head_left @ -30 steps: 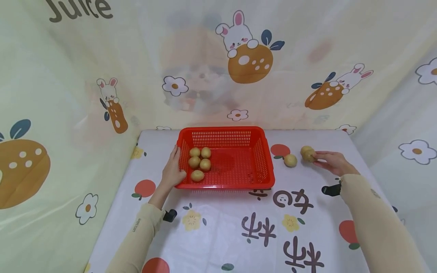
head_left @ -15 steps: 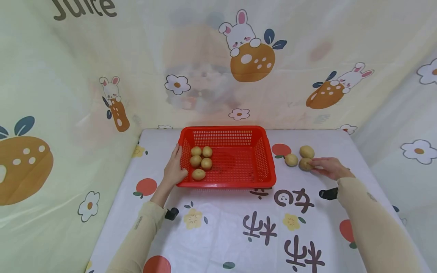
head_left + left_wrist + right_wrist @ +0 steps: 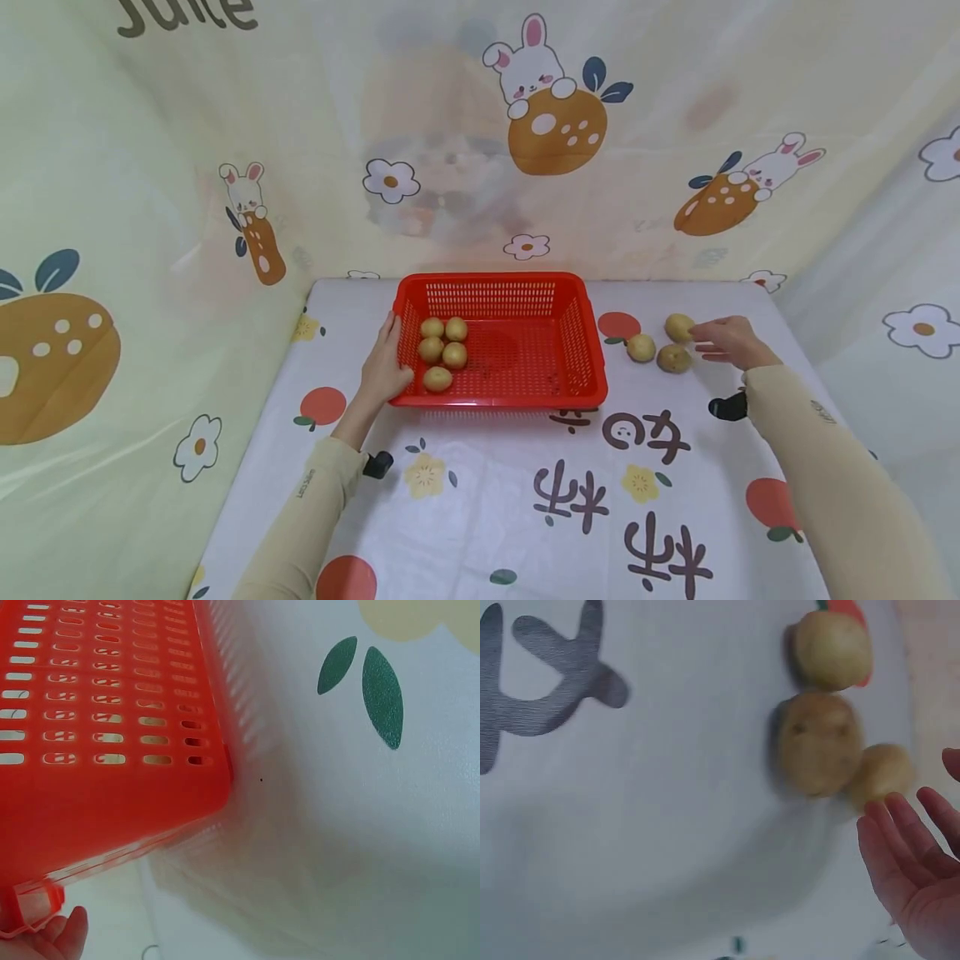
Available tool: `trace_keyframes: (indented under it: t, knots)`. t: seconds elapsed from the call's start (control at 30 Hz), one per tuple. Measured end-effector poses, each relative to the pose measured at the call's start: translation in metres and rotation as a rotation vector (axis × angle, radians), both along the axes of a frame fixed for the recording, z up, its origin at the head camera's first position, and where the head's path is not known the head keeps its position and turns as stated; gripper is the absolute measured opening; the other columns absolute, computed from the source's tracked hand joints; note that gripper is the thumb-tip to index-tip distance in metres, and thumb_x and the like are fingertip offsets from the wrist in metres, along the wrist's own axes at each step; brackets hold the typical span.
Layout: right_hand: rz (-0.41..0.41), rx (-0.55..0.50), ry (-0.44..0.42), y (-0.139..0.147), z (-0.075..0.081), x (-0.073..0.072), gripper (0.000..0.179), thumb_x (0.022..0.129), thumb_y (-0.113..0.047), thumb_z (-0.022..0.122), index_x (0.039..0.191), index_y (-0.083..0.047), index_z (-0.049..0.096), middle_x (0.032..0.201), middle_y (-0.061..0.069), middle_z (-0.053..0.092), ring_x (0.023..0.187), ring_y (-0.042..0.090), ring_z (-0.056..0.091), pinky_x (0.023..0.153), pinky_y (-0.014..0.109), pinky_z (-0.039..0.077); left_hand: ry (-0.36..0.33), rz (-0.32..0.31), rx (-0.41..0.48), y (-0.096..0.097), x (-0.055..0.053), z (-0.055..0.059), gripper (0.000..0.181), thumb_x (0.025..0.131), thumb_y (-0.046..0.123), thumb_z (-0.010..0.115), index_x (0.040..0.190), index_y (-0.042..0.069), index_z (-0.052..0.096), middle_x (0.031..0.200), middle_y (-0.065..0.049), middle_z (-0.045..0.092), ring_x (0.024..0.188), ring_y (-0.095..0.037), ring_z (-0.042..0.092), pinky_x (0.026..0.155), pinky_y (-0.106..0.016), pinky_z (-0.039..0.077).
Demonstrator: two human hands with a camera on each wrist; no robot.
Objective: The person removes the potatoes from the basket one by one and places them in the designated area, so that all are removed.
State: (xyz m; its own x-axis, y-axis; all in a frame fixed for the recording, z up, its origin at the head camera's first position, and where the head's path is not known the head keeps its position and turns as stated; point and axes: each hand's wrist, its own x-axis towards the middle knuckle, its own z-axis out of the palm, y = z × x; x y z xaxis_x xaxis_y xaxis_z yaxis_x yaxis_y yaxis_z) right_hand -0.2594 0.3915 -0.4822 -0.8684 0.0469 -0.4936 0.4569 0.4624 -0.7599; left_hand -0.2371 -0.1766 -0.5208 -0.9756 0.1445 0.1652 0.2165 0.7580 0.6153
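Observation:
My left hand (image 3: 384, 372) holds the left rim of a red plastic basket (image 3: 517, 401), its thumb at the near left corner. In the left wrist view, some fingers (image 3: 73, 930) show by the basket's rim. Inside the basket, several potatoes (image 3: 454, 356) sit grouped along the left side. To the right of it, three potatoes lie close together on the table: a left one (image 3: 641, 347), a near brownish one (image 3: 673, 358) and a far one (image 3: 679, 327). My right hand (image 3: 731, 340) hovers just right of the far potato, fingers extended and holding nothing.
A white patterned cloth (image 3: 465, 517) covers the table. Printed hanging sheets (image 3: 442, 100) enclose it at the back and sides. Black wrist cameras (image 3: 727, 407) sit at both cuffs.
My right hand moved the brownish potato nearer, set it beside the other two and let go. It then shifted back toward the far potato. The left hand stayed on the basket.

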Motion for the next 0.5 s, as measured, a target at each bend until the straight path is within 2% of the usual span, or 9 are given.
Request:
trace_keyframes:
  t: [0.07,0.13,0.27,0.37,0.5]
  knots:
    - [0.027,0.032,0.028,-0.009,0.014,-0.008,0.065,0.096,-0.036,0.044,0.139,0.01,0.03,0.139,0.031,0.035,0.126,0.044,0.038,0.101,0.048,0.038,-0.005,-0.001,0.003,0.0,0.0,0.002,0.092,0.064,-0.002,0.056,0.148,-0.002,0.019,0.156,-0.014,0.011,0.14,-0.03,0.022,0.102,-0.049,0.036]
    - [0.051,0.039,0.054,-0.023,0.026,-0.018,0.067,0.096,-0.04,0.043,0.141,0.008,0.029,0.142,0.031,0.031,0.128,0.044,0.036,0.101,0.049,0.036,-0.008,-0.001,0.005,0.0,-0.001,0.003,0.092,0.064,-0.002,0.056,0.148,-0.002,0.018,0.156,-0.014,0.011,0.14,-0.03,0.022,0.101,-0.05,0.037]
    - [0.107,-0.009,0.109,-0.061,0.047,-0.036,0.069,0.095,-0.043,0.044,0.144,0.004,0.028,0.143,0.029,0.033,0.127,0.042,0.039,0.101,0.048,0.037,-0.008,0.001,0.011,-0.001,0.0,0.002,0.092,0.063,-0.002,0.055,0.148,-0.002,0.019,0.156,-0.013,0.01,0.139,-0.03,0.022,0.097,-0.05,0.04]
    - [0.143,-0.069,0.154,-0.095,0.057,-0.045,0.064,0.096,-0.038,0.045,0.144,0.002,0.03,0.142,0.026,0.037,0.126,0.04,0.043,0.098,0.047,0.039,-0.003,-0.005,0.012,-0.001,0.0,0.001,0.092,0.063,-0.002,0.055,0.148,-0.002,0.019,0.156,-0.014,0.011,0.139,-0.03,0.022,0.096,-0.05,0.041]
    - [0.153,-0.143,0.188,-0.143,0.061,-0.055,0.055,0.097,-0.03,0.047,0.141,0.001,0.036,0.14,0.024,0.042,0.122,0.039,0.047,0.095,0.047,0.042,0.01,-0.014,0.013,0.0,0.0,0.0,0.091,0.063,-0.002,0.055,0.147,-0.003,0.02,0.156,-0.015,0.012,0.139,-0.031,0.022,0.095,-0.05,0.042]
